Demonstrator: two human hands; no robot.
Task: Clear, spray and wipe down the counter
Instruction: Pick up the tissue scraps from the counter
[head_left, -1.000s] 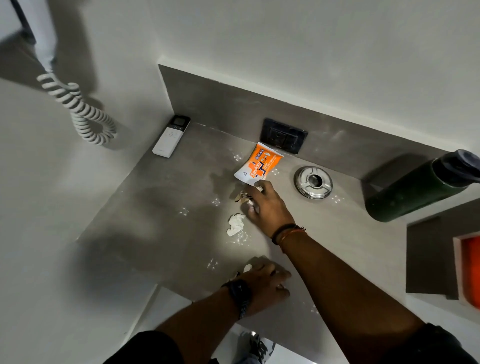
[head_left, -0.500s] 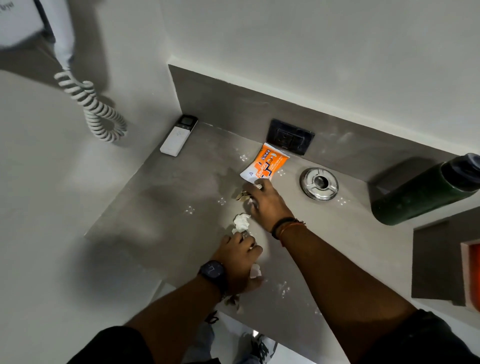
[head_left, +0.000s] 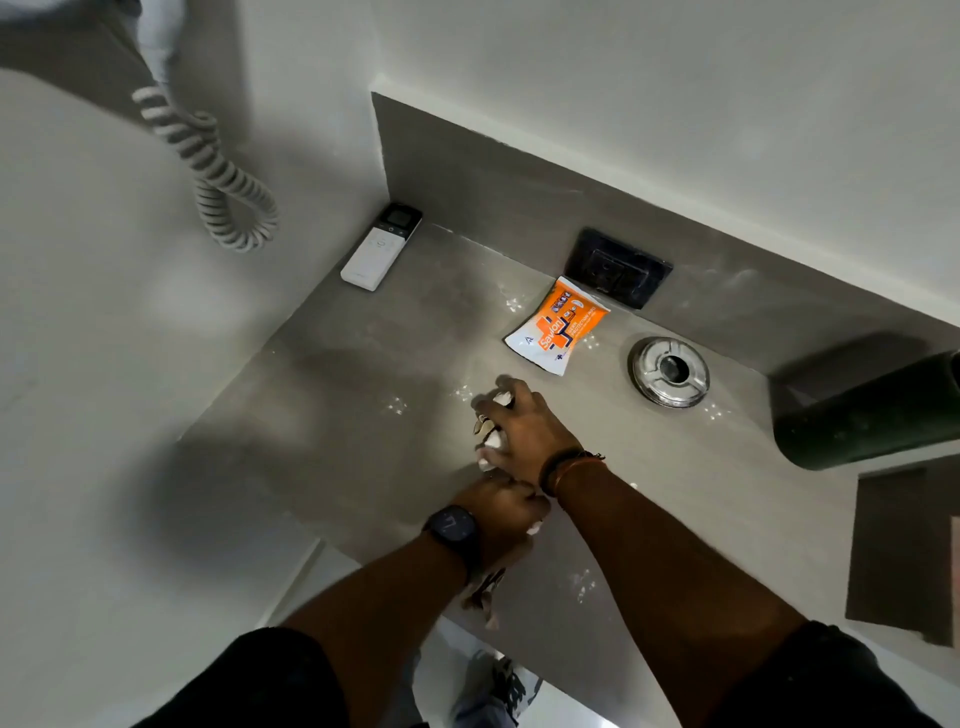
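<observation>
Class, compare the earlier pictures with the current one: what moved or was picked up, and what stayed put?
The right hand drew back from the orange packet toward the person, gripping paper scraps. The left hand came up from the counter edge to just below it, also holding scraps. The crumpled white paper no longer lies loose on the counter. Packet, remote, ashtray and green bottle stayed put.

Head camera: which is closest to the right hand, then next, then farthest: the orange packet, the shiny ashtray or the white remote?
From the right hand:
1. Orange packet, just beyond it, toward the wall.
2. Shiny ashtray, off to the right.
3. White remote, in the far back-left corner.
</observation>
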